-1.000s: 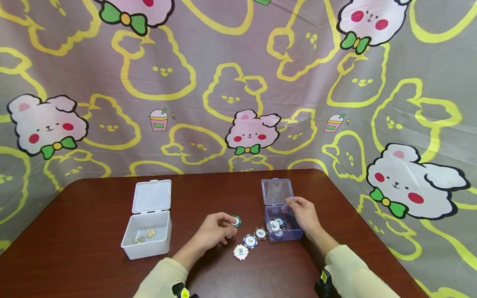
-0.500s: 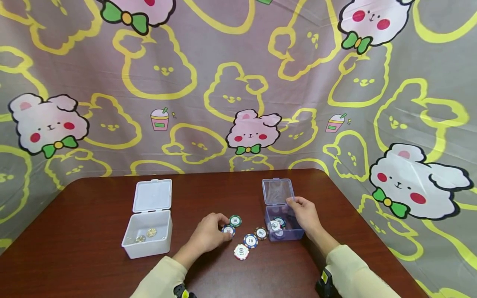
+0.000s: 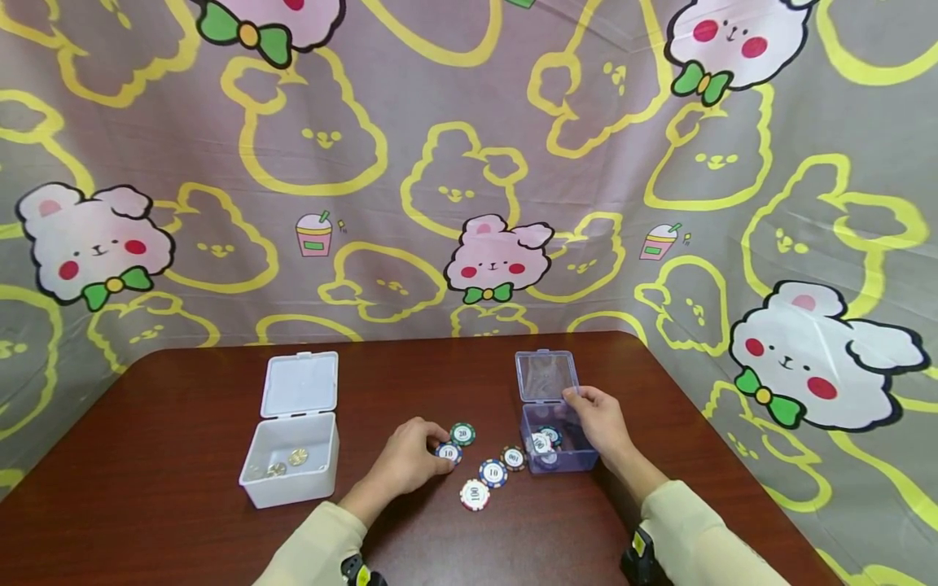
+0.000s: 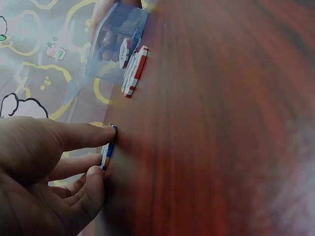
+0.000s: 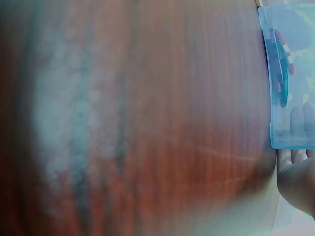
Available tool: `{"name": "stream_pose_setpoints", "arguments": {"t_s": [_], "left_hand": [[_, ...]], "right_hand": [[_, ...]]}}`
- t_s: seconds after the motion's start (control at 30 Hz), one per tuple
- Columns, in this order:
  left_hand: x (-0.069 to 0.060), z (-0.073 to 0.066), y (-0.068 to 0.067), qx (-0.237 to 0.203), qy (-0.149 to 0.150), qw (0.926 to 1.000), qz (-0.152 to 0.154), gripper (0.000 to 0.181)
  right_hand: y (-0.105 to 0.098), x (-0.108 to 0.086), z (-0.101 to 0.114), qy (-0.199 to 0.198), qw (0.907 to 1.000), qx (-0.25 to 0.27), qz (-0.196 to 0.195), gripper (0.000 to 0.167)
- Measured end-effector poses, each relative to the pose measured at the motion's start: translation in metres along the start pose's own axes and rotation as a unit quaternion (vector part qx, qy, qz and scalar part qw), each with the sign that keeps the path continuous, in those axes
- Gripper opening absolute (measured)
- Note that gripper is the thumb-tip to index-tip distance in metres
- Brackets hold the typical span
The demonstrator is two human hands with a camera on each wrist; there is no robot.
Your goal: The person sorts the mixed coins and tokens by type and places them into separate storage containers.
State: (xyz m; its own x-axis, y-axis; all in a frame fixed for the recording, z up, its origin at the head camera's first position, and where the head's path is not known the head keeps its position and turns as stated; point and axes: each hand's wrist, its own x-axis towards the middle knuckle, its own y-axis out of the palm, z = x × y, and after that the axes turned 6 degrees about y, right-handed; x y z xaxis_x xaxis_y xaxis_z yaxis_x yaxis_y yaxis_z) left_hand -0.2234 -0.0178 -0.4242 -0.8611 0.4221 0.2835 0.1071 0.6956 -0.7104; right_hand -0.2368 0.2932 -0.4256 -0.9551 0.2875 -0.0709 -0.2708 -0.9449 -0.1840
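Note:
On the table, my left hand (image 3: 412,456) holds a blue-and-white poker chip marked 10 (image 3: 449,453) by its edges between thumb and fingers. In the left wrist view this chip (image 4: 108,153) lies low, between the fingertips. A green chip marked 20 (image 3: 462,434) lies right beside it. My right hand (image 3: 602,422) grips the right side of a clear purple box (image 3: 560,462), whose lid is up. Several chips (image 3: 541,443) lie inside that box. In the right wrist view, fingers show through the wall of the box (image 5: 295,140).
Between the left hand and the purple box lie a white 100 chip (image 3: 475,495), another blue 10 chip (image 3: 493,473) and a dark-edged 100 chip (image 3: 513,458). A white box (image 3: 289,490) with its lid raised stands at the left, holding gold coins (image 3: 297,456).
My left hand has drawn slightly left and lowered, its fingers coming round the blue 10 chip, which was hidden a second ago. The green chip shows fully. My right hand stays on the box.

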Motion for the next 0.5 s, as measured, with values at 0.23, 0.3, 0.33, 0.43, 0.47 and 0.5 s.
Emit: {"name": "stream_pose_setpoints", "arguments": {"t_s": [0.23,0.3,0.33,0.43,0.47,0.5], "left_hand": [[-0.0001,0.0008,0.0004,-0.009,-0.007,0.9999,0.000,0.030],[-0.0003,0.0011,0.0004,-0.011,-0.007,0.9999,-0.001,0.030],[-0.0005,0.0011,0.0003,-0.012,-0.009,0.9999,-0.001,0.030],[-0.0011,0.0009,0.0002,-0.018,-0.012,0.9997,-0.004,0.031],[-0.0014,0.0008,0.0003,-0.020,-0.015,0.9997,-0.005,0.031],[-0.0017,0.0007,0.0004,-0.022,-0.016,0.9996,-0.007,0.032]], "right_hand": [[-0.0002,0.0001,-0.0011,-0.006,1.0000,0.005,-0.001,0.027],[0.0001,0.0003,-0.0014,-0.006,1.0000,0.004,-0.002,0.026],[0.0000,0.0001,-0.0014,-0.008,1.0000,0.003,-0.001,0.026],[0.0007,0.0000,-0.0011,-0.005,1.0000,0.005,-0.003,0.026],[0.0009,0.0000,-0.0010,-0.005,1.0000,0.005,-0.002,0.026],[0.0009,0.0002,-0.0012,-0.004,1.0000,0.006,-0.001,0.026]]}}
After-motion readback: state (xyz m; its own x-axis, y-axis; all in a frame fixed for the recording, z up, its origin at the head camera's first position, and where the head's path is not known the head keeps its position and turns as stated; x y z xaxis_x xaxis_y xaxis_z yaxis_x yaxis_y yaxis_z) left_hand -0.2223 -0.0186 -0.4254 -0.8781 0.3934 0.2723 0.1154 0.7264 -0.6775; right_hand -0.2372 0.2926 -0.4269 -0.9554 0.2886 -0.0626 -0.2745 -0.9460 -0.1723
